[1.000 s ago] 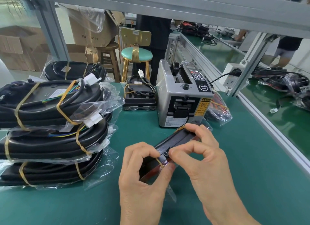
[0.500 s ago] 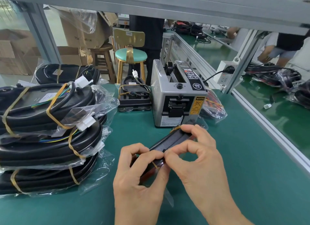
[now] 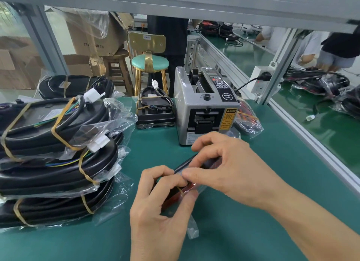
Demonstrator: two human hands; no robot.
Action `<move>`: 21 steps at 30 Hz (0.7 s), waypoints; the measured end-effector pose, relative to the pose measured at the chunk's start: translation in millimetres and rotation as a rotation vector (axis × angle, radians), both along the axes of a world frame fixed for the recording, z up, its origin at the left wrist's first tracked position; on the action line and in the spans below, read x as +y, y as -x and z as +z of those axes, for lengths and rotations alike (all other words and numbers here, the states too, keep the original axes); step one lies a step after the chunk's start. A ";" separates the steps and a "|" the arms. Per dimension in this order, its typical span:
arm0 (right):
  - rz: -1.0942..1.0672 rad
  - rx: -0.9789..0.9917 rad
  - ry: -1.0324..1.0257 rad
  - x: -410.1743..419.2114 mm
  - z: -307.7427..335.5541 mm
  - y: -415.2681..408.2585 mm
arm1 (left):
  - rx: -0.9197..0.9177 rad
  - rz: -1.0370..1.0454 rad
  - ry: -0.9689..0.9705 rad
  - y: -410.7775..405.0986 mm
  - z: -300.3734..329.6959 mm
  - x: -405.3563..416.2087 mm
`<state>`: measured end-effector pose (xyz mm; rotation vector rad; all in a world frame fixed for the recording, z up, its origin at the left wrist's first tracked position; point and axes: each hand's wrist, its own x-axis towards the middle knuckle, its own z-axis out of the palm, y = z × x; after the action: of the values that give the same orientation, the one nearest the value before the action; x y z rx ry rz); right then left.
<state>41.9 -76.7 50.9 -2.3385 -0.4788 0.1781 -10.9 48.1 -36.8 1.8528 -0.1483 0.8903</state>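
Observation:
A long black and dark-red part point(image 3: 176, 197) in a clear plastic bag lies slanted on the green mat, with a tan rubber band across its near end. My left hand point(image 3: 161, 208) grips that near end, thumb under it and fingers curled over the top. My right hand point(image 3: 224, 165) comes in from the right and pinches the top of the part with thumb and forefinger, right beside my left fingertips. Both hands hide most of the part. A loose end of the bag point(image 3: 192, 229) sticks out below my left thumb.
A grey tape dispenser machine point(image 3: 204, 112) stands just behind my hands. Stacked black bagged parts point(image 3: 54, 163) with rubber bands and white connectors fill the left. A smaller black bundle point(image 3: 154, 112) and a bag of red wires point(image 3: 247, 120) flank the machine. An aluminium rail point(image 3: 311, 142) borders the right.
My right hand's pinch has slid down along the part to meet my left fingertips. The part stays in both hands, and my view has drifted slightly.

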 end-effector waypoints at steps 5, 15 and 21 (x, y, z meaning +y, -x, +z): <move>0.108 0.078 0.043 0.3 3.4 -8.3 | 0.016 -0.005 0.043 2.2 -0.2 -0.2; -0.149 0.284 -0.269 -1.9 1.4 -1.0 | 0.035 -0.023 0.088 1.5 1.0 1.2; -0.191 0.218 -0.228 0.3 -6.6 4.5 | 0.026 -0.027 0.106 0.9 0.3 0.4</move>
<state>37.4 -76.4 44.3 -2.0970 -0.1577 0.2689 -11.8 48.6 -36.5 1.7594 -0.1081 0.8393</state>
